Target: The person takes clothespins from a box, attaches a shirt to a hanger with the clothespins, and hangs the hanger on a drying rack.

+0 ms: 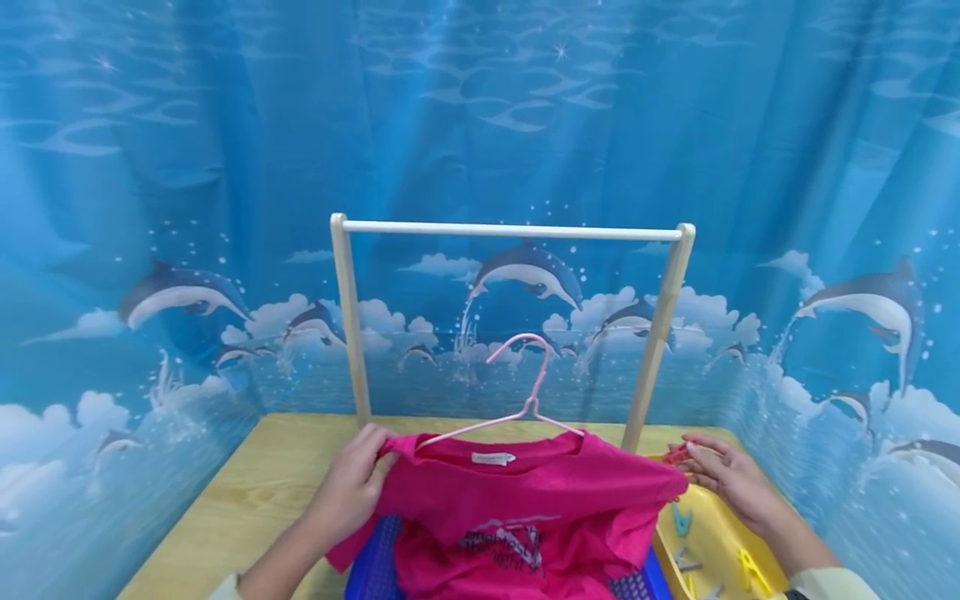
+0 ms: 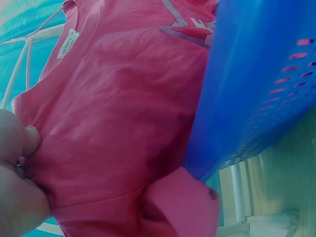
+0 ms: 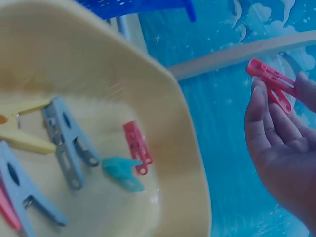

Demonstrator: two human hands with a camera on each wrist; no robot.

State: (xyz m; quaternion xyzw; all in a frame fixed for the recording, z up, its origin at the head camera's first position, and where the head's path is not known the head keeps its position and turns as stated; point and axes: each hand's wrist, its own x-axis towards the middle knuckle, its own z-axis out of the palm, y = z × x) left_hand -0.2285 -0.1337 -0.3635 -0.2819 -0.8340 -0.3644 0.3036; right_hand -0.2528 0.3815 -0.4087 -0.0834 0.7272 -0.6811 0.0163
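Yellow tray (image 1: 708, 533) on table (image 1: 300, 467), R side, holds several clothespins: teal clothespin (image 3: 122, 173) touching a small red clothespin (image 3: 137, 148), two grey-blue clothespins (image 3: 60, 140), yellow clothespin (image 3: 19, 139), plus a pink bit at the L edge of the R-wrist view, mostly cut off; blue basket (image 1: 375, 567), perforated sides, stands just L of tray, under pink T-shirt (image 1: 525, 492); can't tell how much of the shirt, if any, is inside; shirt's on pink hanger (image 1: 532, 407), hook up thru neckline, below & apart from white rail (image 1: 510, 228); L hand (image 1: 356, 479) pinches shirt fabric at the shoulder, thumb vs. fingers; R hand (image 1: 738, 483) pinches another red clothespin (image 1: 677, 454) btwn thumb & fingertips, just beside opp. sleeve, nr tray; can't tell if it touches the sleeve.
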